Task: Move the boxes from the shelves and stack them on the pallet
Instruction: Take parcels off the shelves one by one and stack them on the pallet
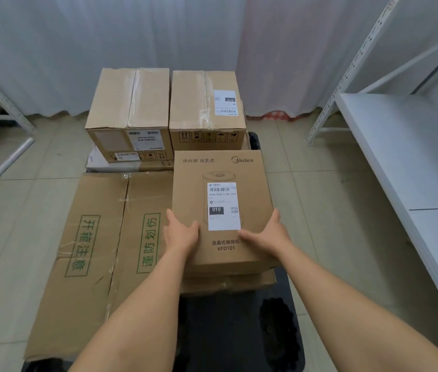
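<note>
On top of another carton, at right side of black pallet (239, 331): Midea box (222, 208), lying flat, white label up. Left hand (181, 232) flat on near left part of its top, thumb spread along left edge, fingers straight. Right hand (265, 233) flat on near right part, thumb spread up at right edge, fingers pointing toward label. Beside it, on the left: large flat carton (89, 264) with green print. Behind: two taped boxes, left one (129, 103) and right one (205, 100). At far right: white shelf (405, 157).
</note>
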